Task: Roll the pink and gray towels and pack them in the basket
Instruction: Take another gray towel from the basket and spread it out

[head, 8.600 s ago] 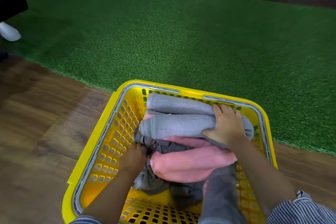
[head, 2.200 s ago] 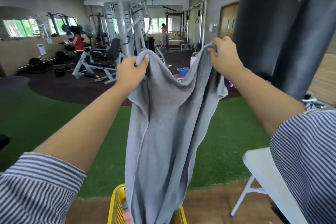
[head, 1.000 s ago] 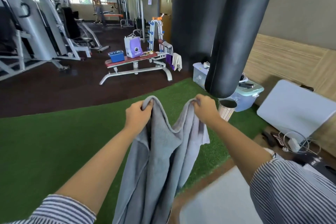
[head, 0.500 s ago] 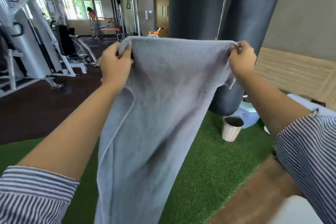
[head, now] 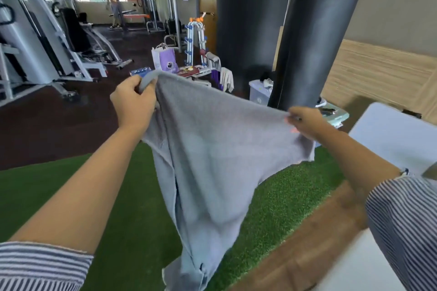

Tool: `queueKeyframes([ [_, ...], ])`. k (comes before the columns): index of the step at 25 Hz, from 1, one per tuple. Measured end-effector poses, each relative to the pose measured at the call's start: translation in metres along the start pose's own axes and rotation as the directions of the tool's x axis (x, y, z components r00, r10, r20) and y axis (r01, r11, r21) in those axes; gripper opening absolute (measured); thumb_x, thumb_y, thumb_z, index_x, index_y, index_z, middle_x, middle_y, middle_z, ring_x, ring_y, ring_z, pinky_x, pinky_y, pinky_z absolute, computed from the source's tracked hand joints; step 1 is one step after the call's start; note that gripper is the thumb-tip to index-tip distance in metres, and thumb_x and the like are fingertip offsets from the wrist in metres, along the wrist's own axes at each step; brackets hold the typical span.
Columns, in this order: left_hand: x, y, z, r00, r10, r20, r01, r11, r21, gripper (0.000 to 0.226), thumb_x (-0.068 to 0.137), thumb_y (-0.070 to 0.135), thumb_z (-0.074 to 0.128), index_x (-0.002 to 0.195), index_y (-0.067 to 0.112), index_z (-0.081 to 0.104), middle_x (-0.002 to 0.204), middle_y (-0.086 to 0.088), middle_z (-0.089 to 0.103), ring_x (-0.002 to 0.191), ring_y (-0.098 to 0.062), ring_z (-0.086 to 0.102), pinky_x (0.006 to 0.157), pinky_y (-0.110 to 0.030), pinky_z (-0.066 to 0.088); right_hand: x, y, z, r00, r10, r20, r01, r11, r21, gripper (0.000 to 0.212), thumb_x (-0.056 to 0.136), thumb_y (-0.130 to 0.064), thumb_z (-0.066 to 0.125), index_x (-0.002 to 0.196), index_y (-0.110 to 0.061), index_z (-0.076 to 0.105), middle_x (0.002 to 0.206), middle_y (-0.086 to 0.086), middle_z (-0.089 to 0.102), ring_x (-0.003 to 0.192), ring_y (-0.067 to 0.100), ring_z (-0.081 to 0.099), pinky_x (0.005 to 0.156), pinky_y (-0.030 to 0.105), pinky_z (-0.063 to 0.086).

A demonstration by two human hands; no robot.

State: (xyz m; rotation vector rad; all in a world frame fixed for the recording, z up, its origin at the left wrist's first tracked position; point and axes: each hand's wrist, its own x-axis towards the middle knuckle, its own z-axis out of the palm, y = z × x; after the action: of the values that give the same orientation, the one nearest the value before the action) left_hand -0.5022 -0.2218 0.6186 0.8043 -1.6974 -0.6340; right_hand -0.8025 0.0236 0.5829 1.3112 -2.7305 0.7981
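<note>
The gray towel (head: 212,149) is held up in the air, spread between two hands, its top edge stretched and sloping down from left to right. The lower part hangs free in loose folds, narrowing toward the bottom of the view, over the green turf (head: 71,196).

The left hand (head: 133,104) grips the upper left corner, fingers and thumb curled round a bunched piece of cloth. The right hand (head: 305,123) pinches the upper right corner; that corner sits lower than the left one, and a short flap of towel hangs below the wrist. Both forearms are bare, with striped sleeves (head: 35,267) pushed up.

Containers: a clear plastic storage box (head: 260,92) stands on the floor beyond the towel, beside the foot of a black punching bag (head: 314,30); small items lie on its lid, and its contents cannot be told. A purple paper bag (head: 166,60) stands upright on a bench; nothing inside it is visible.

Surroundings: a white table (head: 397,134) stands to the right, with a strip of wooden floor (head: 307,248) beneath its near side. Weight machines (head: 35,38) line the left of the room. A person (head: 113,4) stands at the far end by the windows.
</note>
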Motion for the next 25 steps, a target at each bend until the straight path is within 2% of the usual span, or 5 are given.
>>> queueKeyframes([
  [4,-0.054,-0.028,-0.006,0.989,0.014,0.148,-0.046,0.976,0.212,0.023,0.079,0.021,0.059,0.063,0.012,0.045,0.054,-0.002,0.042,0.060,-0.025,0.042,0.057,-0.031,0.030,-0.017,0.057,0.021,0.984,0.177,-0.024,-0.179,0.975,-0.129,0.021,0.075,0.010,0.057,0.091,-0.002,0.063,0.091,0.021,0.065,0.088,0.035,0.062,0.079,0.039,0.050],
  [8,-0.094,-0.034,-0.004,0.976,-0.085,0.200,0.015,0.944,0.328,0.021,0.080,0.018,0.059,0.065,0.012,0.047,0.054,-0.003,0.046,0.054,-0.021,0.043,0.051,-0.034,0.031,-0.016,0.084,0.016,0.918,0.390,-0.064,-0.395,0.913,-0.105,0.031,0.075,0.010,0.052,0.101,-0.004,0.061,0.095,0.020,0.064,0.092,0.034,0.062,0.081,0.039,0.053],
  [14,-0.122,-0.047,0.009,0.953,-0.148,0.264,0.060,0.948,0.313,0.021,0.078,0.020,0.063,0.064,0.012,0.049,0.053,-0.004,0.047,0.056,-0.024,0.047,0.052,-0.033,0.035,-0.075,0.125,0.058,0.896,0.440,-0.056,-0.429,0.826,-0.366,0.018,0.085,0.003,0.047,0.100,0.005,0.058,0.105,0.025,0.061,0.101,0.038,0.056,0.081,0.034,0.041],
  [20,-0.178,-0.072,0.032,0.774,-0.245,0.584,-0.163,0.814,0.558,0.032,0.083,0.038,0.059,0.063,0.021,0.041,0.058,0.002,0.053,0.061,-0.020,0.056,0.056,-0.026,0.042,-0.098,0.164,0.032,0.741,0.640,-0.203,-0.668,0.735,-0.121,0.025,0.088,0.001,0.045,0.111,0.008,0.052,0.114,0.033,0.053,0.108,0.047,0.049,0.090,0.045,0.039],
  [25,-0.217,-0.037,0.054,0.782,-0.143,0.606,-0.283,0.785,0.551,0.043,0.083,0.057,0.058,0.064,0.022,0.040,0.052,0.004,0.050,0.056,-0.016,0.055,0.051,-0.023,0.039,-0.104,0.194,-0.015,0.757,0.590,-0.280,-0.595,0.800,0.079,0.027,0.091,-0.006,0.040,0.112,0.000,0.055,0.117,0.027,0.055,0.107,0.043,0.049,0.088,0.043,0.040],
])
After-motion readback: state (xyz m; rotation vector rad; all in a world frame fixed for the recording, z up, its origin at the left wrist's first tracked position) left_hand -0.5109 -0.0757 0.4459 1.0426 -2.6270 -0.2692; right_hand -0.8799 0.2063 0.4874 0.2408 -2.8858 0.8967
